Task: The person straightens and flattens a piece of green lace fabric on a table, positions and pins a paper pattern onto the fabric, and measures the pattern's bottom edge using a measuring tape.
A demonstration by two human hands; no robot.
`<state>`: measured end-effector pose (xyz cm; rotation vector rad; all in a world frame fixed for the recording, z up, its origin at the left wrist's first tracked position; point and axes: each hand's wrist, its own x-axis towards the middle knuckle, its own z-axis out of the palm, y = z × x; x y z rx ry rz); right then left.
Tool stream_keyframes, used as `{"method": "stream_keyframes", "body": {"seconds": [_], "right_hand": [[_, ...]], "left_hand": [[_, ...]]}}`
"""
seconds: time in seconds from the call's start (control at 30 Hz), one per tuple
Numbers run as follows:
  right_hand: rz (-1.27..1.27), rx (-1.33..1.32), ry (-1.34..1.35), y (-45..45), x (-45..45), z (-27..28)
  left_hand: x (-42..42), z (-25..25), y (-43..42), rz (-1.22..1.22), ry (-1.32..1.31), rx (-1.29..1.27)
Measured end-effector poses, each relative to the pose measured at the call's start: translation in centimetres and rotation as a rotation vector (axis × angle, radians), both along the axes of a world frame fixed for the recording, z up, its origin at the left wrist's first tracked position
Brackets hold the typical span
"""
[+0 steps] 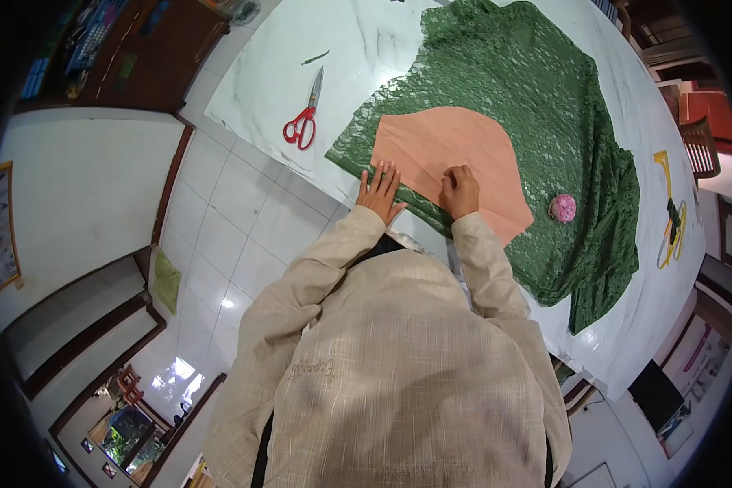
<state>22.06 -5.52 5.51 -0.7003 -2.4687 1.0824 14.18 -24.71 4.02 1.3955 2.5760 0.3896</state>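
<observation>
Green lace fabric (537,98) is spread over the white marble table (252,89), with an orange pattern piece (455,134) lying flat on it. My left hand (378,191) rests with fingers spread on the lower left edge of the orange piece and the lace beside it. Over the lower middle of that piece, my right hand (461,189) is closed with its fingers pinched together; whatever they hold is too small to make out. A pink pincushion (563,208) sits on the lace to the right.
Red-handled scissors (302,122) lie on the table at the left, below a small green scrap (315,58). A yellow measuring tape (665,183) is near the right edge. A chair (699,148) stands beyond it. The table's near edge is at my body.
</observation>
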Motion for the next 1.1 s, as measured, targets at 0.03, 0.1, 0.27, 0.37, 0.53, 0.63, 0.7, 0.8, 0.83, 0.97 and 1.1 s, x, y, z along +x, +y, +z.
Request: {"method": "stream_keyframes", "body": {"seconds": [0.03, 0.1, 0.27, 0.37, 0.53, 0.63, 0.7, 0.8, 0.83, 0.97, 1.1], "right_hand": [[0.019, 0.021, -0.003, -0.5, -0.3, -0.3], [0.053, 0.066, -0.007, -1.4, -1.1, -0.5], [0.114, 0.184, -0.017, -3.6, -4.1, -0.4], [0.142, 0.287, -0.061, -4.2, -5.5, -0.1], [0.198, 0.426, -0.133, -5.0, -6.5, 0.2], [0.202, 0.436, -0.160, -5.3, -6.6, -0.6], [0.201, 0.415, -0.161, -5.3, -6.6, -1.1], [0.189, 0.353, -0.169, -5.2, -6.5, -1.8], [0.186, 0.353, -0.172, -5.2, -6.5, -1.8], [0.166, 0.308, -0.100, -5.2, -6.9, -1.9], [0.195, 0.177, -0.114, -4.8, -6.9, -1.9]], "left_hand": [[0.0, 0.1, -0.1, 0.004, 0.009, -0.012], [-0.2, 0.4, 0.0, 0.009, 0.030, -0.034], [-0.4, 0.4, 0.1, 0.039, 0.044, -0.035], [-0.8, 0.2, 0.5, 0.068, 0.046, -0.028], [-1.4, 0.4, 0.9, 0.141, 0.055, -0.037], [-2.0, 1.0, 1.1, 0.119, 0.084, -0.069], [-2.2, 1.1, 0.9, 0.110, 0.087, -0.050], [-2.4, 1.1, 0.7, 0.074, 0.092, 0.010], [-2.5, 1.1, 0.6, 0.071, 0.090, 0.010], [-3.0, 1.3, 0.8, 0.060, 0.027, -0.013], [-3.2, 1.2, 0.8, 0.039, 0.034, -0.013]]}}
